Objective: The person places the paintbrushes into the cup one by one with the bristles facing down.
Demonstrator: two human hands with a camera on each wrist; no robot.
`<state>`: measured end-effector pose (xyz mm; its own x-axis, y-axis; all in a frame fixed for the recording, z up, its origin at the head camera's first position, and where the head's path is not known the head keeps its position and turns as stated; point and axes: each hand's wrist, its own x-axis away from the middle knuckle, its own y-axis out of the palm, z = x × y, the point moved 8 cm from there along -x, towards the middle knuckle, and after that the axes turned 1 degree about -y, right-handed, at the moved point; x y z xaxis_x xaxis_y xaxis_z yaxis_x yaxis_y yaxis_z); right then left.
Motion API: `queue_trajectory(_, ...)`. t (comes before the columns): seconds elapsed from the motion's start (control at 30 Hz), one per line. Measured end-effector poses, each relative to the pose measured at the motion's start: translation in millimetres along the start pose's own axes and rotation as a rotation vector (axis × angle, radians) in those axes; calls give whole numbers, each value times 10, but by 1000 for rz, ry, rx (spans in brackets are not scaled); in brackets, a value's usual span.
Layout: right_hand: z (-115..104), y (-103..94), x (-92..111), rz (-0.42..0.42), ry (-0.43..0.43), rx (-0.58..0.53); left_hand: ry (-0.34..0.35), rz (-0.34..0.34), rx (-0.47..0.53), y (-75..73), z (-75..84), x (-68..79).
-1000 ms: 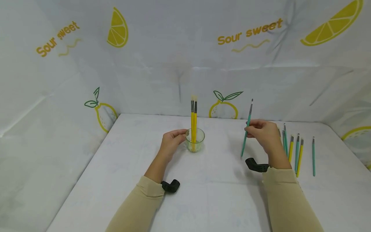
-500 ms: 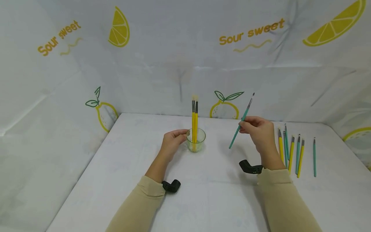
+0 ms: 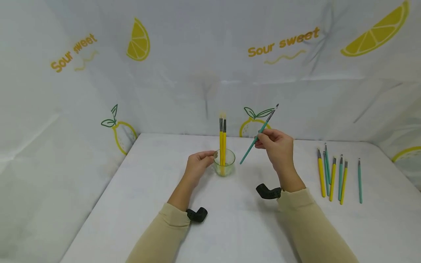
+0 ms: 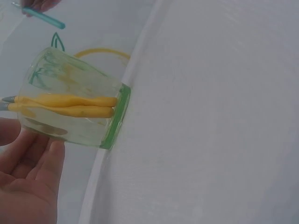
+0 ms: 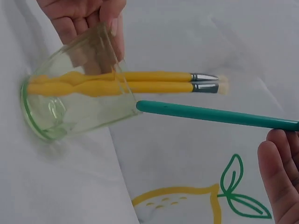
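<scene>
A clear greenish glass (image 3: 229,168) stands on the table with two yellow paintbrushes (image 3: 222,142) upright in it, bristles up. My left hand (image 3: 197,166) pinches its rim from the left, thumb and fingers at the edge, as the left wrist view also shows. My right hand (image 3: 276,146) holds a teal paintbrush (image 3: 252,143) between thumb and fingers, tilted, dark bristles up to the right. The lower end of that teal handle (image 5: 201,112) points toward the glass and overlaps its rim in the right wrist view.
Several yellow and teal paintbrushes lie at the right of the white table (image 3: 227,226), among them a yellow brush (image 3: 321,175) and a lone teal brush (image 3: 360,182). A white lemon-print cloth (image 3: 184,91) hangs behind the table.
My right hand has moved left toward the glass with the teal paintbrush, which now tilts more. The left hand stays at the glass rim. The head view has shifted slightly.
</scene>
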<state>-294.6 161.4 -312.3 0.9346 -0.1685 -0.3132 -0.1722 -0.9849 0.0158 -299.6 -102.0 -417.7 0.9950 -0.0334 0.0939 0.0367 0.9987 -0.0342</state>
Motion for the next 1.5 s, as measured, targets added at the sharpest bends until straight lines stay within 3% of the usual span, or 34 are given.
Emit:
queue_trajectory(0.37,-63,388,-119,-107,-68,158,25,-11,-8,11,-2,4)
queue_trajectory(0.8,355,665,-133,-240,101,285,19,-4,29,-18,1,24)
queue_trajectory(1.03,507,749,-103,-307,134,342,27,-30,39,13,15,11)
queue_trajectory(1.5,636,849,-101,-354,156,315,40,-45,63,10,2,-13)
